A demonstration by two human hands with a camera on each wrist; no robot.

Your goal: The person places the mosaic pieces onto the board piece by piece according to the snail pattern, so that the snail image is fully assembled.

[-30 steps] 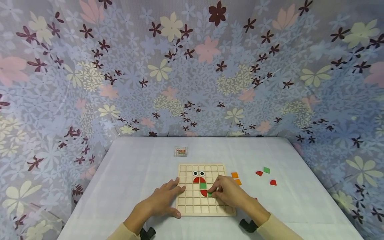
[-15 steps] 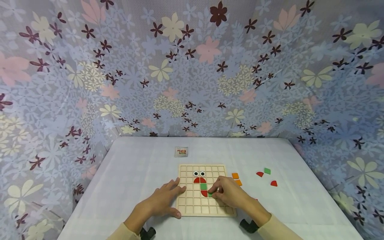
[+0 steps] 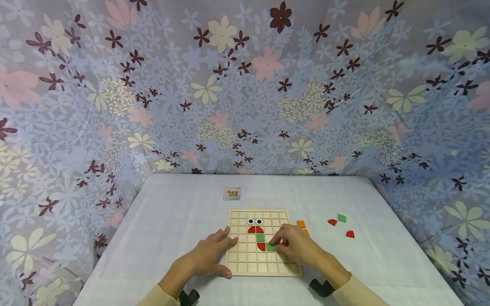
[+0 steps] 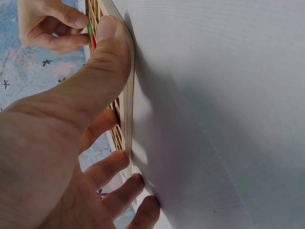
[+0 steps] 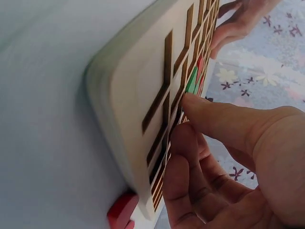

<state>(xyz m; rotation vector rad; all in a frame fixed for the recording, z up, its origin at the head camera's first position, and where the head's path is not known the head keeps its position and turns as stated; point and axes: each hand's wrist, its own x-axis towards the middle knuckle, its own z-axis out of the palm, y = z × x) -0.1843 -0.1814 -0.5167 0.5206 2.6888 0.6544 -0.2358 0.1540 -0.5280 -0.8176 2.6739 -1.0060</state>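
A wooden grid board (image 3: pixel 242 267) lies on the table. My left hand (image 3: pixel 208 253) rests at its left edge with spread fingers; in the left wrist view the thumb of this hand (image 4: pixel 71 129) lies along the board's rim (image 4: pixel 127 109). My right hand (image 3: pixel 298 246) has thumb and index finger at the right end of a green square (image 3: pixel 269 247), beside a red quarter piece (image 3: pixel 261 246). In the right wrist view, the thumb of that hand (image 5: pixel 238 157) touches the green square (image 5: pixel 191 80); the index fingertip is hidden. Two eye pieces (image 3: pixel 254 221), two red quarters (image 3: pixel 255 230) and another green square (image 3: pixel 260 238) sit higher up.
A small picture card (image 3: pixel 232 194) lies behind the board. Orange squares (image 3: pixel 301 224) are right of it, with red quarters (image 3: pixel 350 234) and a green square (image 3: pixel 342 218) farther right. A red piece (image 5: pixel 122 210) shows near the board's corner.
My right fingertips have shifted slightly right, and more of the green square shows beside the lower red quarter. The left hand has stayed in place on the board's edge.
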